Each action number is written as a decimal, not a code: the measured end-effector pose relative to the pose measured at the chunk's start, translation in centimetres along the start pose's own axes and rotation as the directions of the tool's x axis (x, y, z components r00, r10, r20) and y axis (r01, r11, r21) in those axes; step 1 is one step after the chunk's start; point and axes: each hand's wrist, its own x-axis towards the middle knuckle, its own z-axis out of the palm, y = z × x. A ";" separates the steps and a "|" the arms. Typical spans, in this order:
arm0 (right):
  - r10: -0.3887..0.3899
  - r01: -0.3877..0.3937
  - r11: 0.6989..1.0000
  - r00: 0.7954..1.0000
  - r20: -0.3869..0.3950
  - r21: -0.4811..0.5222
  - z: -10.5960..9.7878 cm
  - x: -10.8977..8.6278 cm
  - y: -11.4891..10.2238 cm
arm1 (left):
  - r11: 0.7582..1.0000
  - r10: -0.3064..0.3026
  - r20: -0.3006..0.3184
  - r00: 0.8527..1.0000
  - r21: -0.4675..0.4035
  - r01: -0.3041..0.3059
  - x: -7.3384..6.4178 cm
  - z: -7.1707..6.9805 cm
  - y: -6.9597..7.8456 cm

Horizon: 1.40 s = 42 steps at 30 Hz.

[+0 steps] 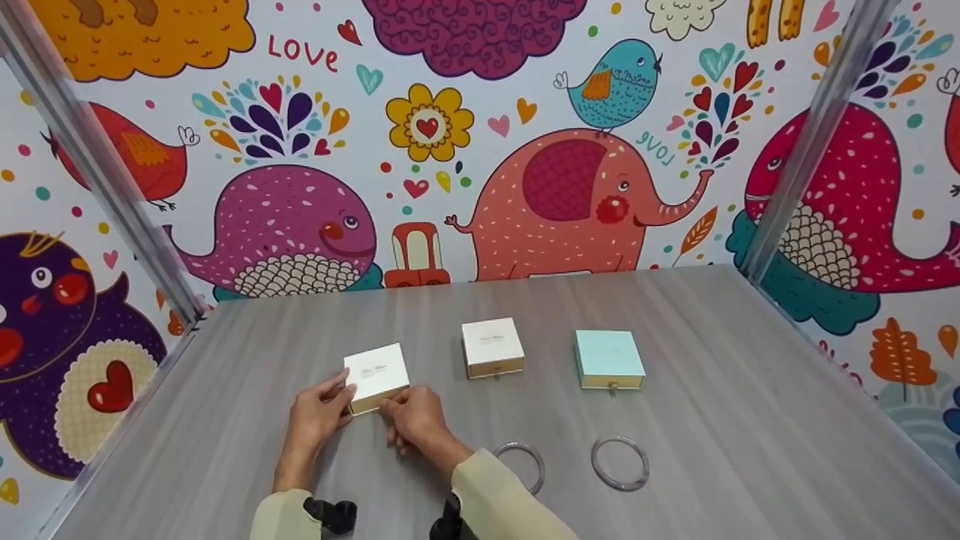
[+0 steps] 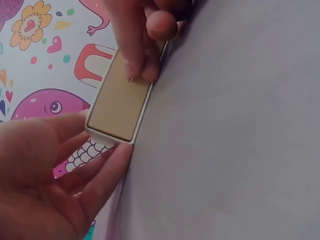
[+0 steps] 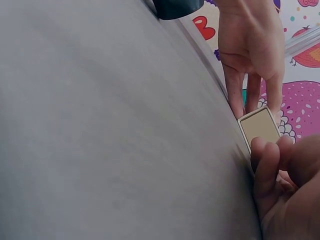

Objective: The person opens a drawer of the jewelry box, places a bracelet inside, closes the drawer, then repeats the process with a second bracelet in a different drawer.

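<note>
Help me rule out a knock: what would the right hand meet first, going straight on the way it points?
The leftmost white box: the right hand is right at its gold front. Beyond it, the left hand looks roughly in line, though depth is unclear.

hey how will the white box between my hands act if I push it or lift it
The white box is likely stiff, given its straight edges and flat faces. Low and wide, it would probably slide rather than tip. Its gold front sits inset like a drawer, so it might slide out if tilted.
</note>
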 end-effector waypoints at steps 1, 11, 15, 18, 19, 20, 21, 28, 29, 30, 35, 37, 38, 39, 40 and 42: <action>-0.001 0.001 1.000 1.000 0.005 0.004 0.0 0.0 0.0 | 1.000 0.003 -0.005 1.000 0.003 -0.003 0.0 0.0 0.0; -0.002 0.002 1.000 1.000 0.031 -0.006 -0.2 -0.6 0.0 | 1.000 -0.001 0.001 1.000 0.031 0.001 -0.3 0.0 0.5; 0.007 -0.006 1.000 0.999 0.053 -0.023 -0.4 -0.8 -0.1 | 0.998 0.012 -0.016 1.000 0.055 -0.011 -0.4 0.0 0.7; 0.026 -0.025 0.999 0.997 0.067 -0.022 -0.6 -1.0 -0.4 | 0.997 0.023 -0.026 0.999 0.074 -0.021 -0.4 0.1 0.9; 0.033 -0.032 0.999 0.997 0.073 -0.022 -0.6 -1.1 -0.5 | 0.996 0.027 -0.027 0.999 0.082 -0.025 -0.4 0.1 1.0; 0.045 -0.043 0.999 0.996 0.077 -0.021 -0.7 -1.2 -0.5 | 0.995 0.031 -0.027 0.999 0.092 -0.028 -0.5 0.1 1.1; 0.052 -0.051 0.999 0.995 0.081 -0.020 -0.8 -1.3 -0.6 | 0.994 0.038 -0.030 0.999 0.102 -0.034 -0.5 0.0 1.2; 0.079 -0.078 0.997 0.991 0.112 -0.008 -1.6 -2.4 -0.5 | 0.979 0.091 -0.131 0.987 0.195 -0.064 -1.1 0.3 2.0; 0.082 -0.082 0.997 0.990 0.114 -0.002 -1.8 -2.5 -0.5 | 0.979 0.091 -0.139 0.986 0.194 -0.063 -1.2 0.5 2.2; 0.086 -0.087 0.996 0.989 0.118 0.011 -2.2 -2.6 -0.5 | 0.978 0.102 -0.148 0.984 0.196 -0.072 -1.3 0.8 2.4; 0.085 -0.092 0.994 0.990 0.111 0.053 -4.0 -2.9 -0.6 | 0.968 0.160 -0.179 0.971 0.222 -0.118 -1.6 1.7 3.3; 0.072 -0.078 0.996 0.992 0.107 0.046 -4.7 -2.9 -0.7 | 0.967 0.156 -0.199 0.968 0.229 -0.109 -1.9 1.8 3.5; 0.066 -0.071 0.997 0.992 0.106 0.037 -5.1 -3.0 -0.7 | 0.969 0.148 -0.210 0.966 0.228 -0.099 -2.0 1.7 3.6; 0.062 -0.065 0.997 0.992 0.107 0.033 -5.5 -3.0 -0.8 | 0.969 0.144 -0.220 0.965 0.228 -0.093 -2.2 1.7 3.7; 0.055 -0.058 0.998 0.993 0.108 0.028 -6.0 -3.1 -0.8 | 0.970 0.143 -0.226 0.963 0.225 -0.091 -2.3 1.7 3.9; 0.048 -0.051 0.998 0.993 0.105 0.024 -6.9 -3.2 -0.9 | 0.970 0.151 -0.232 0.961 0.220 -0.099 -2.5 1.8 4.2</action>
